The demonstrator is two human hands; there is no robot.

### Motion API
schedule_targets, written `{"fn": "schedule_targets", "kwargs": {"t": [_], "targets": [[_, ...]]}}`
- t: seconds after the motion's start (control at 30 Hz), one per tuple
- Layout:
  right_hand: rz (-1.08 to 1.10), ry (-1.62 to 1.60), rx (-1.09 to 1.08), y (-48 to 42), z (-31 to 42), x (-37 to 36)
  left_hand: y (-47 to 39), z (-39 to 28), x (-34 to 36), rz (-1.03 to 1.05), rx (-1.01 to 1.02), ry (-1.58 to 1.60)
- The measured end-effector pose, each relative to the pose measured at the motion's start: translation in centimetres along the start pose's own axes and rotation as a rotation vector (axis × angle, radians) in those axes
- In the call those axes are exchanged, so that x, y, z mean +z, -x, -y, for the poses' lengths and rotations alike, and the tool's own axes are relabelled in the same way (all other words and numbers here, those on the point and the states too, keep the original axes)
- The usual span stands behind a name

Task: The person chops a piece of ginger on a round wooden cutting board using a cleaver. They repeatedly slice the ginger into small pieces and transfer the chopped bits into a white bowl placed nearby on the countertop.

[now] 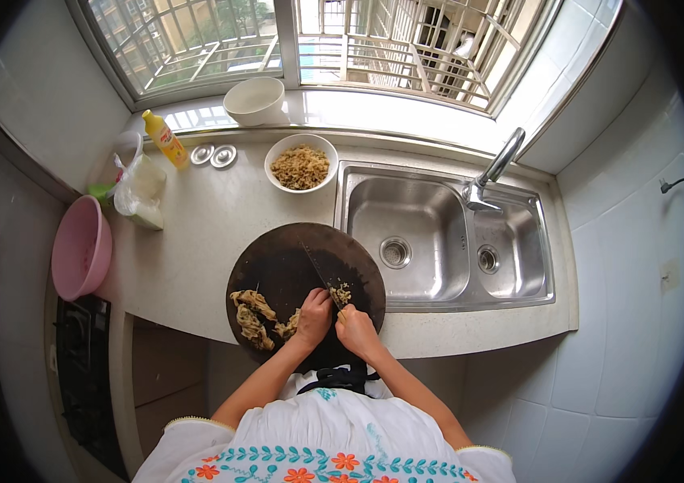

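Observation:
My right hand (356, 331) grips the handle of a kitchen knife (315, 266), whose blade points away over a round dark wooden chopping board (266, 253). Against the left side of the blade, my left hand (315, 318) has curled fingers around a strip of limp, yellowish-brown leafy vegetable (287, 326), which shows beyond the hand's left side. Small chopped pieces (341, 294) lie right of the blade. A larger clump of the same vegetable (254, 320) rests at the board's left edge. My fingers hide the piece at the blade.
Beyond the board stands a white bowl (301, 138) of chopped vegetable. A double steel sink (407, 199) with a faucet (491, 172) adjoins it on the right. At left are a pink basin (100, 259), a plastic bag (140, 190) and a yellow bottle (165, 140). The board overhangs the counter's front edge.

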State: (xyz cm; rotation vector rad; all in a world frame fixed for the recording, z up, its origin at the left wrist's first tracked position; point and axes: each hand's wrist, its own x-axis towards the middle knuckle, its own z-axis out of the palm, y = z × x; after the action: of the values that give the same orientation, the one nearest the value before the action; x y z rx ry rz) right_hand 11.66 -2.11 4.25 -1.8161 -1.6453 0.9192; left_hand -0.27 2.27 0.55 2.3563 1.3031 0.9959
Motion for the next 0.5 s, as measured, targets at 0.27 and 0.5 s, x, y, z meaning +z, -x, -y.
{"fn": "schedule_targets", "kwargs": {"t": [0.27, 0.5], "targets": [[-0.047, -0.172, 0.055, -0.1, 0.0, -1.1, 0.4, -0.1, -0.4, -0.05, -0.045, 0.053], [0.048, -0.015, 0.023, 1.8, -0.3, -0.8, 0.6, 0.2, -0.3, -0.003, 0.001, -0.023]]}}
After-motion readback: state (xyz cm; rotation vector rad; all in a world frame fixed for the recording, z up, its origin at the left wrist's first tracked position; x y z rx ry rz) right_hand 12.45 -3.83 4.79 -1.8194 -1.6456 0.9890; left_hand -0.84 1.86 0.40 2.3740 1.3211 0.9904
